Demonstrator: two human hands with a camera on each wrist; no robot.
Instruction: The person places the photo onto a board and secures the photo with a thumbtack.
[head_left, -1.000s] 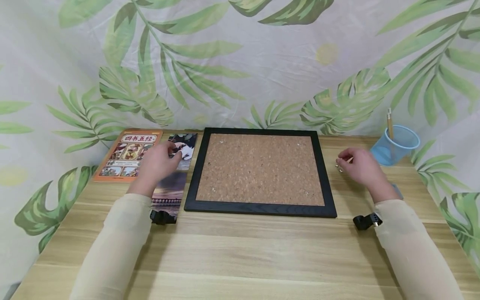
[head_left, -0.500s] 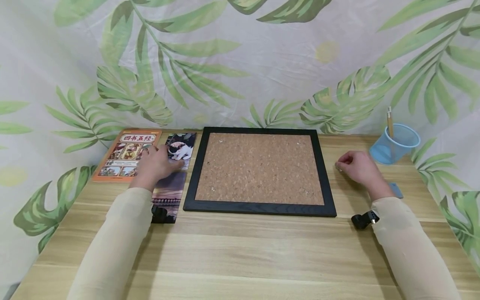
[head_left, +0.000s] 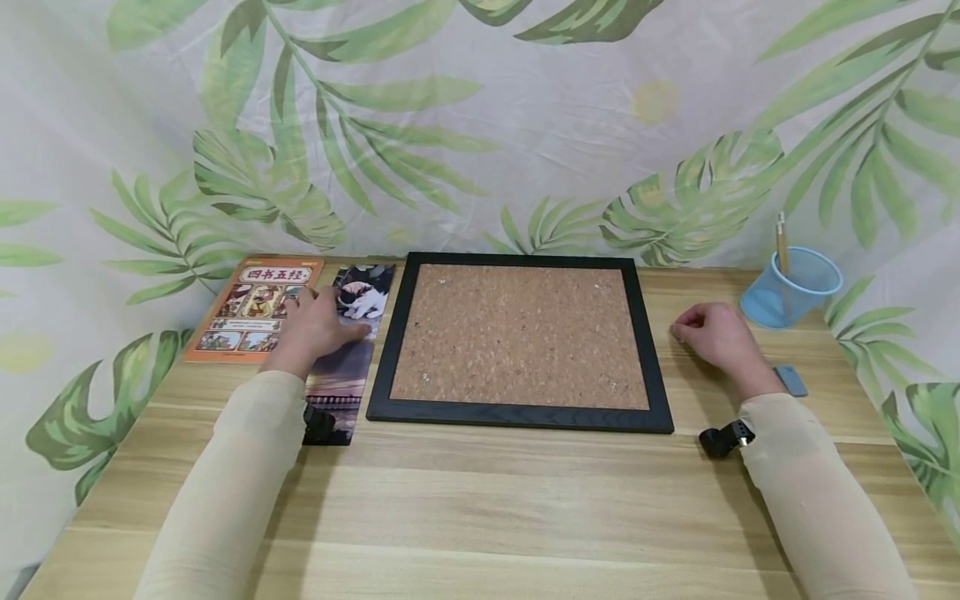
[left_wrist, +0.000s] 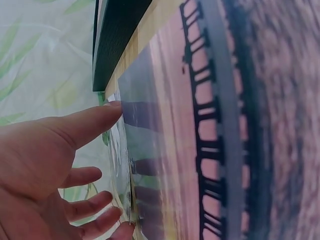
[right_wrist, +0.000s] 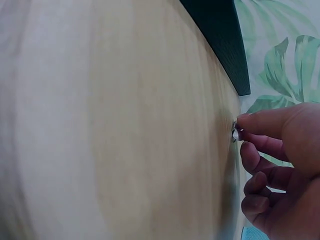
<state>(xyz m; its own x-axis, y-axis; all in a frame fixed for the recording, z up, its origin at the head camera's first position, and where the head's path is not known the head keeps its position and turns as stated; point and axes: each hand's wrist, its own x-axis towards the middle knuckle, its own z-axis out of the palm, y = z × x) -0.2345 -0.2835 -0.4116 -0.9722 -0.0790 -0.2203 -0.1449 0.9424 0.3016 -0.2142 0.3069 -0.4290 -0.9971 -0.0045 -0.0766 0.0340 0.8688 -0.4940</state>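
My left hand (head_left: 311, 325) lies spread over the photo prints, fingers apart. Its thumb reaches the lower part of a cat photo (head_left: 365, 300), close to where this meets a dusk photo with a dark railing (head_left: 337, 392). In the left wrist view the thumb tip is right at the edge of the dusk photo (left_wrist: 155, 100), and the fingertips come down beside the cat photo. To the right of the cork board (head_left: 525, 333), my right hand (head_left: 716, 337) pinches a small silvery pin (right_wrist: 235, 134) between thumb and forefinger, low over the table; the other fingers are curled.
The cork board has a black frame and small shiny spots near its corners. An orange comic-style book (head_left: 225, 321) lies at the back left, partly under my left hand. A blue mesh cup (head_left: 765, 304) with pencils (head_left: 782, 250) and a blue-grey block (head_left: 791, 380) stand right.
My left hand has lowered onto the photos, spreading its fingers and moving slightly left. My right hand has come lower at the same spot, and the small shiny pieces at its fingertips are now mostly hidden.
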